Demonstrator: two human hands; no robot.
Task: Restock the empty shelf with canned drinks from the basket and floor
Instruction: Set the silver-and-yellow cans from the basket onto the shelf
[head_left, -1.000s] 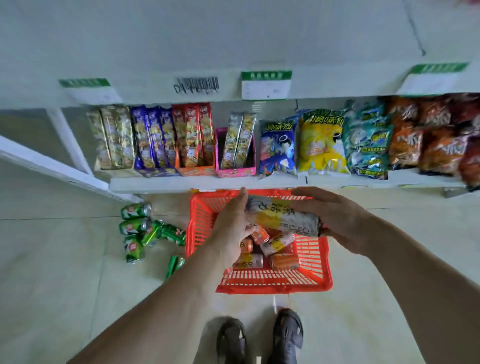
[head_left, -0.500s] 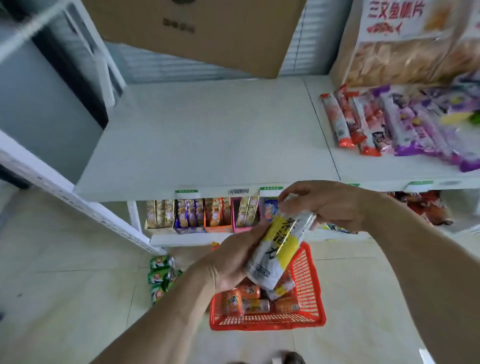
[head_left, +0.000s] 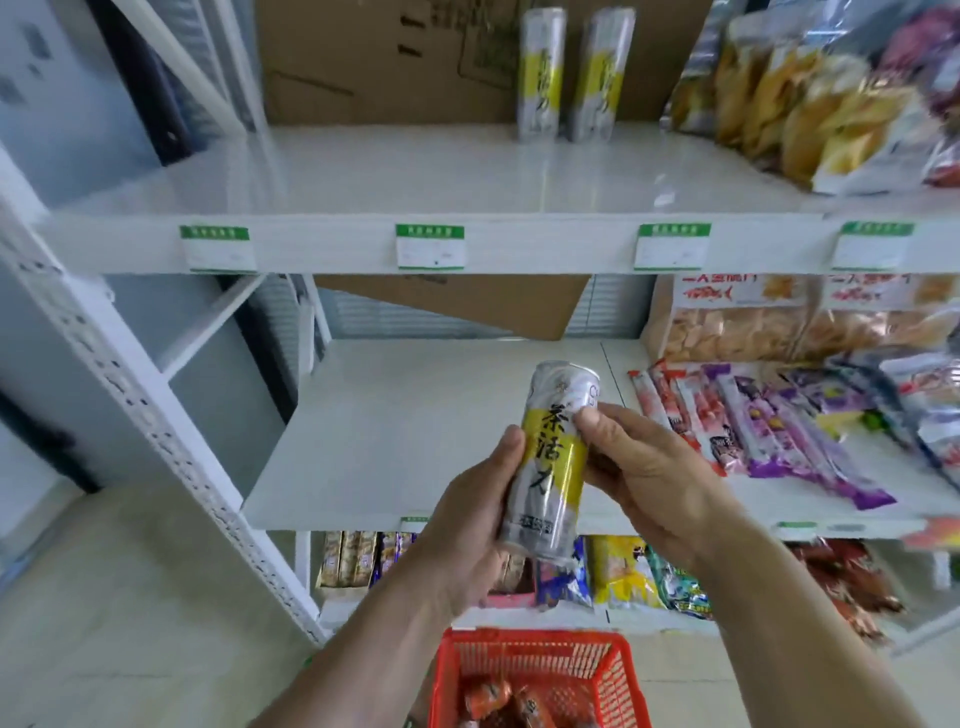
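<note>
A tall silver and yellow can (head_left: 553, 457) is upright in front of the bare middle shelf (head_left: 395, 431). My left hand (head_left: 467, 519) grips its lower half from the left, and my right hand (head_left: 639, 467) pinches its upper part from the right. Two matching cans (head_left: 569, 73) stand at the back of the upper shelf (head_left: 389, 176). The red basket (head_left: 613, 670) sits on the floor below my arms, with orange cans (head_left: 498, 701) inside it.
Snack bags (head_left: 810, 98) fill the right of the upper shelf, and purple and red snack packs (head_left: 769, 426) lie on the right of the middle shelf. Packets line the bottom shelf (head_left: 623, 571). A cardboard box (head_left: 384, 57) stands behind. A white upright (head_left: 156, 415) slants at left.
Both hands lifted the can out of the basket and turned it from lying flat to upright at middle-shelf height. My view tilted up from the floor to the shelves.
</note>
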